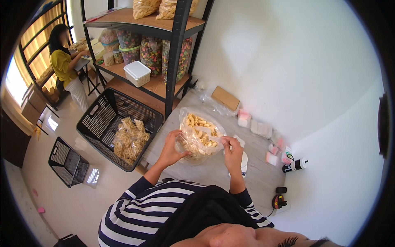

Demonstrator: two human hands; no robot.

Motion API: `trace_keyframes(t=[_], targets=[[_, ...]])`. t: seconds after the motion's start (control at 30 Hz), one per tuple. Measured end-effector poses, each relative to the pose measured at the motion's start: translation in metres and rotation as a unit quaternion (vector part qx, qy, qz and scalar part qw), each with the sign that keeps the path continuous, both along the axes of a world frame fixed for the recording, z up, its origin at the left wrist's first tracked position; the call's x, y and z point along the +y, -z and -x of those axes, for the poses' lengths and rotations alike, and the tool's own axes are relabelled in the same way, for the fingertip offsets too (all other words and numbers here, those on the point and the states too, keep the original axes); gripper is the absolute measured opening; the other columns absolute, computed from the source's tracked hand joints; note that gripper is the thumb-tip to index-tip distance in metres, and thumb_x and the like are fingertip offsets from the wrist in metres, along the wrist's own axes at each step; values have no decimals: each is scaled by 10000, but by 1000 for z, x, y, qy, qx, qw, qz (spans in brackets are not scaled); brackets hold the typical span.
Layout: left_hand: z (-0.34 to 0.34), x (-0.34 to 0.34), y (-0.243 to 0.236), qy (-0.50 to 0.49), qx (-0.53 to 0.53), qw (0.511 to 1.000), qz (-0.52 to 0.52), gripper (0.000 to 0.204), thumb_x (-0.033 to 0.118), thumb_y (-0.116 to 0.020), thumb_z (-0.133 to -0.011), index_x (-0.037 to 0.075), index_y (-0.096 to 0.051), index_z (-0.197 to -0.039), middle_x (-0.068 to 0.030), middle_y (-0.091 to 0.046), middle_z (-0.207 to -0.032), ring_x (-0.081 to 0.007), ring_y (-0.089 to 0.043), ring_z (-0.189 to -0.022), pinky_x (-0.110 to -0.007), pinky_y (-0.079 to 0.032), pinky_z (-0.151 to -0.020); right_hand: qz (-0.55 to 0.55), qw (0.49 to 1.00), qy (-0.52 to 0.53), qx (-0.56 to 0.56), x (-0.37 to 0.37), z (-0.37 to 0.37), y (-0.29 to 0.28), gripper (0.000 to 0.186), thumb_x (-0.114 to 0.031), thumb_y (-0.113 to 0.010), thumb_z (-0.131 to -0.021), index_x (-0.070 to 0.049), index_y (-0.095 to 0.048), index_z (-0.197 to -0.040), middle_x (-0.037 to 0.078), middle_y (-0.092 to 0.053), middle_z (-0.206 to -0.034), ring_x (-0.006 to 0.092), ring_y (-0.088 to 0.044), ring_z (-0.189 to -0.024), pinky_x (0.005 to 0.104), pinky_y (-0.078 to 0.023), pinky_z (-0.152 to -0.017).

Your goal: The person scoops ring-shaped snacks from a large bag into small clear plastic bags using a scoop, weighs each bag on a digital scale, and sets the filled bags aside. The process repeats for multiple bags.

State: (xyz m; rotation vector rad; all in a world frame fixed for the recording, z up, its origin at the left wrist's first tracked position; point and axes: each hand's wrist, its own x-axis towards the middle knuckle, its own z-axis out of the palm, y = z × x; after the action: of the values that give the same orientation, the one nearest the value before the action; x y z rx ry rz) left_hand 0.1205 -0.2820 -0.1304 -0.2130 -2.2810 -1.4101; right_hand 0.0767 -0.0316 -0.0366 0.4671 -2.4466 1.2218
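Observation:
A clear plastic bag [196, 153] of pale elbow macaroni [201, 123] is in front of me above the grey table, its mouth spread and facing up. My left hand [169, 151] is closed on the left side of the bag, with the thumb pressed against the plastic. At the right edge of the mouth, my right hand [233, 151] pinches the bag's rim. Partly hidden behind my right hand and wrist is a flat white device [243, 164], possibly a scale, on the table.
A black crate [88, 123] at the left holds packed macaroni bags [131, 142]. Behind it stands a shelf [158, 84] with filled bags and a white-lidded tub [137, 74]. Small packets [261, 129], a cardboard box [225, 98] and a tumbler [297, 165] line the wall. A person [65, 66] stands far left.

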Motion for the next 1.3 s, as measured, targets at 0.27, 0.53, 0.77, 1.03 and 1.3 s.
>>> trace_keyframes(t=[0.27, 0.53, 0.77, 1.03, 1.3], targets=[[15, -23, -1, 79, -16, 997, -22, 839, 244, -928, -630, 7, -464, -1288, -192, -497, -1313, -378, -464, -1265, -432, -390, -1080, 124, 983, 71, -112, -23, 1, 21, 191, -162, -616, -979, -1, -700, -1041, 65, -715, -873, 124, -626, -787, 273, -484, -748], [29, -44, -1, 159, 10, 987, 3, 860, 259, -933, -645, 22, -439, -1308, -201, -447, -1333, -386, -442, -1276, -434, -389, -1088, 227, 955, 149, -116, -47, -9, 32, 224, -165, -606, -988, 27, -690, -1068, 53, -704, -910, 98, -606, -795, 249, -468, -737], [41, -64, -8, 205, -36, 978, -22, 867, 247, -939, -652, 77, -433, -1336, -173, -308, -1483, -374, -354, -1375, -468, -439, -1071, 275, 934, 209, -90, -49, -20, 29, 190, -108, -617, -975, 27, -693, -1086, 26, -681, -874, 83, -565, -763, 232, -447, -721], [81, -77, 6, 312, -74, 946, -53, 883, 260, -932, -670, 100, -438, -1384, -173, -291, -1548, -346, -340, -1412, -463, -432, -1069, 42, 955, 270, 117, -66, -26, 5, 172, -114, -650, -946, -57, -711, -1097, 72, -699, -916, 166, -611, -823, 313, -464, -753], [69, -65, -12, 294, -125, 947, -41, 948, 267, -926, -682, 55, -412, -1450, -166, -423, -1467, -307, -407, -1368, -413, -417, -1077, 82, 975, 202, 31, -44, 1, 16, 143, -86, -625, -953, -26, -709, -1053, 102, -700, -952, 211, -628, -866, 340, -481, -822]])
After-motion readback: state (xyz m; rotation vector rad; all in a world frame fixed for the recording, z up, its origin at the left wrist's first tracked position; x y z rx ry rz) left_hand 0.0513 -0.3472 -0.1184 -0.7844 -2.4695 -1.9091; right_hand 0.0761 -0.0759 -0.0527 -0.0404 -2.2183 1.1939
